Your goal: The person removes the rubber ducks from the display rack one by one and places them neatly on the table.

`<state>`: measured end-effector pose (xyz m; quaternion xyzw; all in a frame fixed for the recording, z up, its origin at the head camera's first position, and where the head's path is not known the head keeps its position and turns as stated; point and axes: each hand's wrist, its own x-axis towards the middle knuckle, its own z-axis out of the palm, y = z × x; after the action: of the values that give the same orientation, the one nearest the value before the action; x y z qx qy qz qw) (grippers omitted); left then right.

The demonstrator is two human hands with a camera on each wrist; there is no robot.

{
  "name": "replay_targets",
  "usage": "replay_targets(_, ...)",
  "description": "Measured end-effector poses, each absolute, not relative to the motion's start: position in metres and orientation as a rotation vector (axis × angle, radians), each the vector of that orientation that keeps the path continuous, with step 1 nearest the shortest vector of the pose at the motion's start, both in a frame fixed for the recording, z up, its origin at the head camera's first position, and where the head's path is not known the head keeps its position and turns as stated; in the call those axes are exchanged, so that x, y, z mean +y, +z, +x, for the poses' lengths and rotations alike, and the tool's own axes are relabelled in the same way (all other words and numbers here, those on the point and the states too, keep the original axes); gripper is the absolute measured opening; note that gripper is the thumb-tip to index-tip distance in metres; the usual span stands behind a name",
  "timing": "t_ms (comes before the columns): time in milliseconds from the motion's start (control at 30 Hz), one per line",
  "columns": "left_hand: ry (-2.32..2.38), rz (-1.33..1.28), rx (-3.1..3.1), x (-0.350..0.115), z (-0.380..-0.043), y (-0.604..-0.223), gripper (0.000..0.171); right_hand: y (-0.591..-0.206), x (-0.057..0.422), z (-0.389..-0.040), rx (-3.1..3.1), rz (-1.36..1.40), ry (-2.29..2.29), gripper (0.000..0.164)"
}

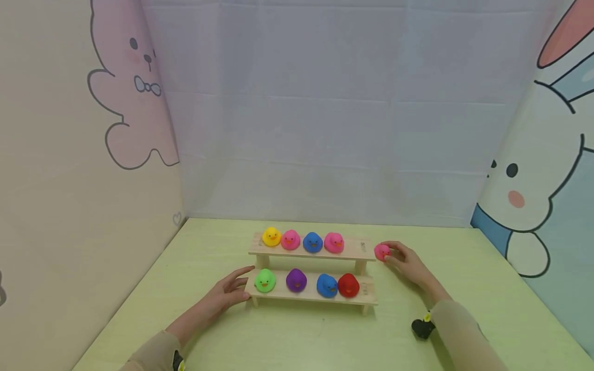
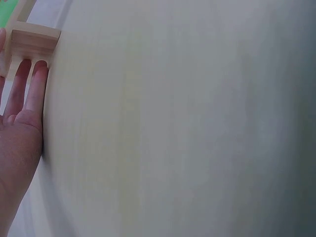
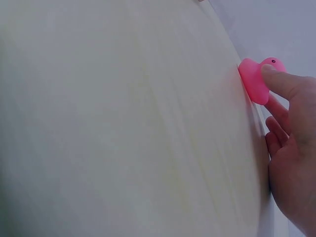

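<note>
A two-tier wooden rack stands mid-table with rubber ducks on both tiers. Along the upper tier, left to right, sit a yellow duck, a pink duck, a blue duck and another pink duck. The lower tier bears a green duck, a purple duck, a blue duck and a red duck. My left hand touches the rack's left end, fingers extended. Just right of the upper tier, my right hand pinches one more pink duck between thumb and fingers.
The pale yellow-green table runs back to a white cloth backdrop. Side walls with a cartoon bear and a cartoon rabbit flank it. A black object is by the right sleeve.
</note>
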<state>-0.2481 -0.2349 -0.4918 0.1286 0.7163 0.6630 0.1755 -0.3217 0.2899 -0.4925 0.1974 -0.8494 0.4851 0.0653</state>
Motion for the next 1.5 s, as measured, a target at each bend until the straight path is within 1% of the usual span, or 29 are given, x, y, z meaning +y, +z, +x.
replay_targets(267, 1.879, 0.362, 2.024, -0.2356, -0.2482, -0.4918, 0.066, -0.4894, 0.2888, -0.3211, -2.55, 0.609, 1.501, 0.038)
replay_targets(767, 1.885, 0.382, 2.007, -0.236, -0.2483, -0.4924, 0.065, -0.4984, 0.2934, -0.3268, -2.563, 0.584, 1.502, 0.04)
replay_targets(1100, 1.886, 0.4, 2.004, -0.2364, -0.2485, -0.4926, 0.065, -0.4962, 0.2934, -0.3272, -2.584, 0.583, 1.503, 0.056)
replay_targets(1500, 1.906, 0.399, 1.98, -0.2362, -0.2495, -0.4935, 0.065, -0.4961, 0.2937, -0.3268, -2.596, 0.568, 1.518, 0.058)
